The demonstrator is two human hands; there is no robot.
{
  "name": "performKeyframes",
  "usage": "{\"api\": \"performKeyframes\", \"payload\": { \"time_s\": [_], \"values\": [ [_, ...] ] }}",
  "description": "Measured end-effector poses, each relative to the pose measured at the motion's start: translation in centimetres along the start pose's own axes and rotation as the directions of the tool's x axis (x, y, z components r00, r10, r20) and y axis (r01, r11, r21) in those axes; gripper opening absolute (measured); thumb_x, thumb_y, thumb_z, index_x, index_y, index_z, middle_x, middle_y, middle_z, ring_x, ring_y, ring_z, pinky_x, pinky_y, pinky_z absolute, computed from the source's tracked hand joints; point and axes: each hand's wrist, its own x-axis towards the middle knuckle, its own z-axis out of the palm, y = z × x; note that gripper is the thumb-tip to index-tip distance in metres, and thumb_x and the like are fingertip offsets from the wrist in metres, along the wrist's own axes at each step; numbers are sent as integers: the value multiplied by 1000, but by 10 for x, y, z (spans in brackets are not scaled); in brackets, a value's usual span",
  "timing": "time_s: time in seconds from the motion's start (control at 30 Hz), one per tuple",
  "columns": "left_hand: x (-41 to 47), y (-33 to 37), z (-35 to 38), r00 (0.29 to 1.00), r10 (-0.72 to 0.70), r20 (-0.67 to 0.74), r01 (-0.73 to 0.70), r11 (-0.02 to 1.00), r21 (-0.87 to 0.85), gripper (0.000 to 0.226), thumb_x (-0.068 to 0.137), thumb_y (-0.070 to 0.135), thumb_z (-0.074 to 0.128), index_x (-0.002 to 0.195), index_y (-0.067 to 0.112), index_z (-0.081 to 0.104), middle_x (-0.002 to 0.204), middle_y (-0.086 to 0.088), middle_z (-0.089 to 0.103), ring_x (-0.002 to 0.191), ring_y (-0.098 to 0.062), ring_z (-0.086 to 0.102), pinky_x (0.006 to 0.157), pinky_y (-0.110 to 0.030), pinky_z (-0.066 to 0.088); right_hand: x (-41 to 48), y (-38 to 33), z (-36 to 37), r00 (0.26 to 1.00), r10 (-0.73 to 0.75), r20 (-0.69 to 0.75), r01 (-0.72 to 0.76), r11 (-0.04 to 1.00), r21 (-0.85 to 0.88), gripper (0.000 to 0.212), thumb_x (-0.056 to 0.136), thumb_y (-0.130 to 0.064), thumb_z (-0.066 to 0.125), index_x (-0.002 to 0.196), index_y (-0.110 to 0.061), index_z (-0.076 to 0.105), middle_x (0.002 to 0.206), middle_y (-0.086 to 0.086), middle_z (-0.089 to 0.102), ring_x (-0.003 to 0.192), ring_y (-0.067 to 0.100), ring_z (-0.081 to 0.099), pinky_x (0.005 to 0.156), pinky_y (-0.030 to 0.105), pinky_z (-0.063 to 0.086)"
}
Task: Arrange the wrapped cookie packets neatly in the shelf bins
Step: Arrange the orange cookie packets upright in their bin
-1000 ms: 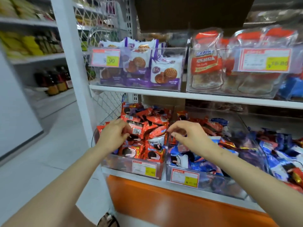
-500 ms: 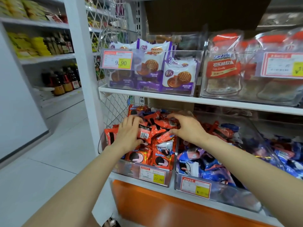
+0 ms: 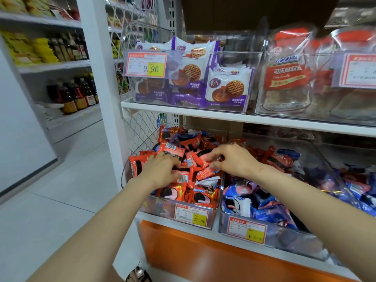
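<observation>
Both hands had converged on the red cookie packets (image 3: 173,148) heaped in the bin (image 3: 162,209) beneath them: left hand (image 3: 162,169) gripping the pile, right hand (image 3: 236,159), newly crossed over, pinching one packet to straighten it.

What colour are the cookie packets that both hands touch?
Red cookie packets, shown best in the head view.

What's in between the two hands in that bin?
Red cookie packets lie between the left hand and the right hand, heaped in the clear bin. The head view shows this.
</observation>
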Motion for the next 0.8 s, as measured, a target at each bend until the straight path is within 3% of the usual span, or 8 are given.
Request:
{"api": "performKeyframes", "payload": {
  "time_s": [0.1,0.17,0.23,0.3,0.43,0.53,0.7,0.8],
  "values": [
    [-4,5,-4,996,14,-83,-19,998,-52,34,90,40,55,120,25,57,127,3,52,122,-17,38,97,-35,31,0,2,0,998,2,-58,-4,999,-35,42,87,-32,63,128,-31,54,133,-4,55,122,19,50,99,30,38],
    [-6,10,-7,983,13,-185,-34,993,-109,31,89,36,57,118,24,58,123,4,53,118,-16,40,95,-32,33,2,2,1,1000,21,19,-21,999,-41,52,88,-35,61,137,-31,45,141,-2,48,127,20,45,103,31,37],
    [-7,17,-8,971,30,-236,-69,985,-158,27,88,34,59,112,22,59,118,4,54,115,-16,41,93,-29,31,4,1,4,994,41,97,-39,999,-29,52,88,-37,61,136,-32,45,139,-1,51,126,21,46,105,34,37],
    [-9,26,-8,968,86,-236,-131,974,-182,26,85,39,62,106,23,60,113,6,54,113,-14,40,92,-28,29,3,3,3,997,48,57,-48,999,-3,48,87,-37,61,134,-32,49,136,-2,54,124,19,49,104,34,38],
    [-9,44,3,966,223,-132,-230,972,-44,35,81,48,63,106,25,58,112,9,46,112,-11,33,90,-27,22,-6,10,-4,996,37,-81,-33,998,45,38,88,-34,62,125,-28,58,131,-5,58,121,17,52,100,34,43],
    [-8,52,10,945,286,-159,-275,957,91,22,90,34,55,105,20,61,112,3,50,112,-17,38,85,-29,23,-16,11,-7,994,-13,-112,21,998,66,29,85,-33,66,114,-27,64,122,-4,63,115,17,56,97,37,44],
    [-12,46,-20,849,158,-504,-250,961,-120,2,82,18,62,82,17,62,90,3,57,88,-17,51,71,-27,29,-32,-4,-11,983,-108,-146,135,972,194,25,77,-44,71,100,-35,67,107,-10,63,107,12,53,98,39,40],
    [-20,46,-28,844,84,-529,-253,933,-255,8,78,15,67,77,17,60,86,4,55,75,-9,49,62,-26,33,-40,-15,-15,981,-115,-155,159,939,305,23,68,-55,70,88,-44,63,98,-19,62,104,9,52,97,37,38]
  ]
}}
